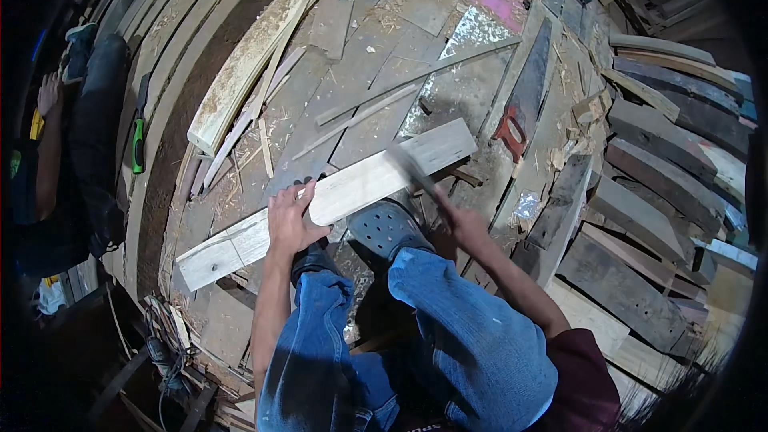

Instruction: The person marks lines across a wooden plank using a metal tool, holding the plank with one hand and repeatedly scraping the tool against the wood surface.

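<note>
A pale wooden board lies slantwise in front of me, its left end rounded at the corner. Left of it, in line, stretches a whitish plank with a dark crosswise line and a small round mark; whether the two overlap is hidden by my hand. My left hand grips the wood where they meet, thumb at the near edge, fingers over the top. In my right hand, fingers are wrapped round the handle of a hammer-like tool, smeared by motion over the board. Its head's exact kind cannot be made out.
My grey clog is close under the board. A red-handled handsaw lies at right, with stacked curved timbers beyond. At left are a thick beam, a green-handled chisel-like tool and another person's arm.
</note>
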`<state>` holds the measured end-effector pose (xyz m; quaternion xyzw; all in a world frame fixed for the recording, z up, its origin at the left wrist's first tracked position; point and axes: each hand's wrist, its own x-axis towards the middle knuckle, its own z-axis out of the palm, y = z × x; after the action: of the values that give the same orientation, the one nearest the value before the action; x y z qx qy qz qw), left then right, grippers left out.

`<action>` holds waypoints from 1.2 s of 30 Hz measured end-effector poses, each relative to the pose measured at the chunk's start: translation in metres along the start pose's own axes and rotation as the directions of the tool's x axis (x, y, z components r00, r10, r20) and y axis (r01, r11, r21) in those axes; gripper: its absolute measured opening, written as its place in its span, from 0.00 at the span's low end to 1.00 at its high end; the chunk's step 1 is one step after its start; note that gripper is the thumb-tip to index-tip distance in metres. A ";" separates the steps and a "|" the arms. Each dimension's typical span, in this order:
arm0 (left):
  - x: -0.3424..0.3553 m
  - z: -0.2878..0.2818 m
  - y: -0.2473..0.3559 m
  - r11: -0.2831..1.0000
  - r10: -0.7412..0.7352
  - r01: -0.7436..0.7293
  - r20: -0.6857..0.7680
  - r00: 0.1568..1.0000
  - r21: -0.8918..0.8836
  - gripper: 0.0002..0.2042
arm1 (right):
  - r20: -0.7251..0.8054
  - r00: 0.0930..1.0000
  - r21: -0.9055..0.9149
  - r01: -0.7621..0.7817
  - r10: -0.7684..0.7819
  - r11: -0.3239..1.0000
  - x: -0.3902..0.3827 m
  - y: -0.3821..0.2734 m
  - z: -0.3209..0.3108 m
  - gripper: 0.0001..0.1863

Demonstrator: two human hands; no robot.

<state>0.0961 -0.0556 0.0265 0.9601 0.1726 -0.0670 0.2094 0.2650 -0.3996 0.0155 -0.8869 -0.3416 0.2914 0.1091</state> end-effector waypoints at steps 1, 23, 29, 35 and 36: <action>0.006 0.004 0.007 0.999 0.020 -0.021 -0.015 1.000 -0.026 0.49 | -0.344 0.937 0.094 0.108 -0.070 0.990 0.006 0.029 -0.002 0.36; 0.000 0.006 0.003 0.997 0.055 -0.058 -0.056 0.997 -0.048 0.49 | -0.254 0.966 0.046 -0.040 0.050 0.998 0.009 0.012 -0.008 0.41; -0.002 0.006 -0.003 1.000 0.018 -0.019 -0.025 1.000 -0.024 0.50 | -0.169 0.982 0.208 -0.052 0.088 0.977 -0.003 -0.045 0.027 0.37; 0.010 0.010 0.012 0.996 0.074 -0.076 -0.059 0.995 -0.034 0.49 | -0.443 0.878 0.105 -0.152 0.183 0.983 0.016 0.055 0.011 0.37; 0.021 0.018 0.026 0.992 0.102 -0.106 -0.064 0.993 -0.065 0.49 | -0.649 0.733 0.106 -0.181 0.206 0.978 0.015 0.091 0.019 0.37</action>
<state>0.1241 -0.0790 0.0158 0.9617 0.1308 -0.0211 0.2398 0.3121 -0.4575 -0.0420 -0.9609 -0.1824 -0.0223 0.2069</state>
